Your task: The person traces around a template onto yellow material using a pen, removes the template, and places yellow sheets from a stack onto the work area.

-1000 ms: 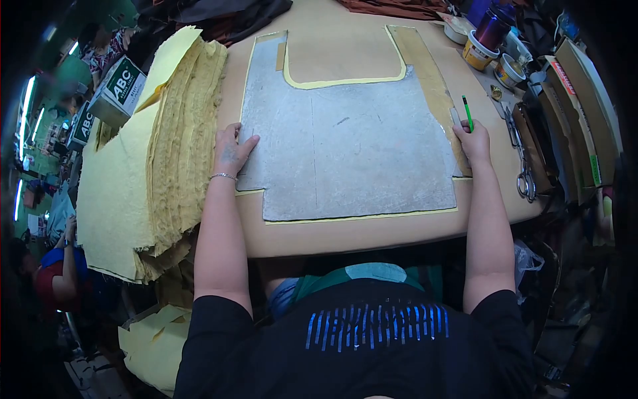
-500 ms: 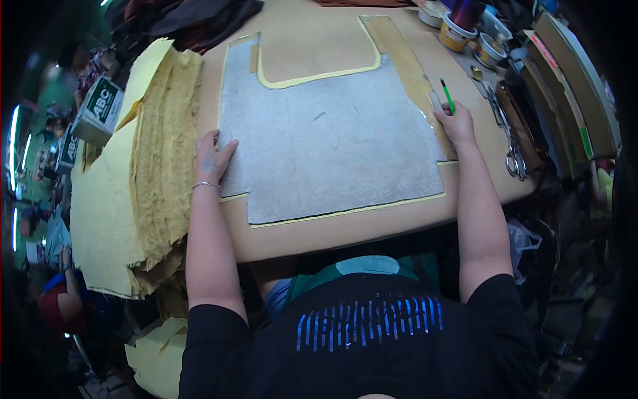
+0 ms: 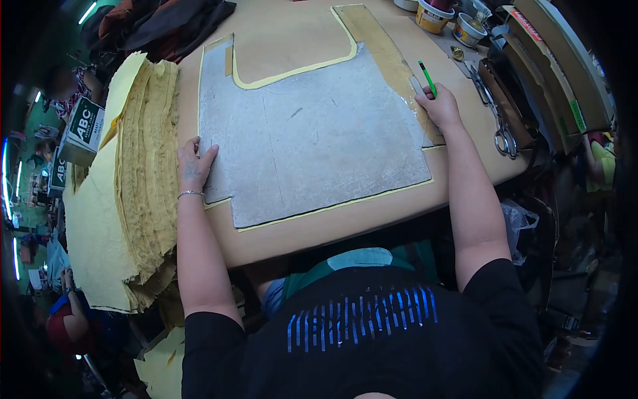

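A large grey template (image 3: 312, 139) with a U-shaped cutout lies over a yellow sheet (image 3: 292, 78), whose edge shows around it. My left hand (image 3: 194, 165) rests at the template's left edge, fingers apart, thumb on the grey surface. At the right edge, beside a strip of brown tape (image 3: 382, 50), my right hand (image 3: 438, 106) has its fingers closed round a green pencil (image 3: 427, 78). A small grey flat piece (image 3: 417, 86) also sticks out by those fingers.
Thick stacked yellow sheets (image 3: 143, 166) stand at the left, beside an ABC box (image 3: 86, 123). Scissors (image 3: 495, 120), tubs (image 3: 435, 16) and cardboard (image 3: 565, 73) are at the right. Dark cloth (image 3: 159, 26) lies at the back left. Other people (image 3: 66, 326) are at the far left.
The view has shifted, so the table and template appear turned slightly and further left. Both hands keep about the same places on the template, the pencil still in my right hand.
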The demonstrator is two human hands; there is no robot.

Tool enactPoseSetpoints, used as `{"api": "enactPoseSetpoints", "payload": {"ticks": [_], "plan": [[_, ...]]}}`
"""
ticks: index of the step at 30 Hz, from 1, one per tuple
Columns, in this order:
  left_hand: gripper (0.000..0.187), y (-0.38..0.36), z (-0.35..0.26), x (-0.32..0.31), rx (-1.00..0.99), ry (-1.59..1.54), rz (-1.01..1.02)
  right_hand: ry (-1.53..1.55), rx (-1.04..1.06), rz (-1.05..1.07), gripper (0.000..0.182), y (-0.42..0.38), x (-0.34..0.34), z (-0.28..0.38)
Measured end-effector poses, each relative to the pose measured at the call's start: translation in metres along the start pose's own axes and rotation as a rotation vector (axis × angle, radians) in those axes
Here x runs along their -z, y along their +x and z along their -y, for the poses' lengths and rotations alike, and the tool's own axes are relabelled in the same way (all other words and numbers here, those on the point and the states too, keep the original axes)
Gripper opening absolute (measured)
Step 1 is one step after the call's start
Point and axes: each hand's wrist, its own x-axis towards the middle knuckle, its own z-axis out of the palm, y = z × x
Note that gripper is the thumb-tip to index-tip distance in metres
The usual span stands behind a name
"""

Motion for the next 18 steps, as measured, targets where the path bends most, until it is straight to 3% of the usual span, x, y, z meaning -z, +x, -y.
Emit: {"api": "enactPoseSetpoints", "payload": {"ticks": [18], "plan": [[0.058,-0.0008,-0.0016,0.0015,0.004,0.013,0.011,0.034,0.058,0.007,0.033,0.0026,-0.0012,-0.0073]]}}
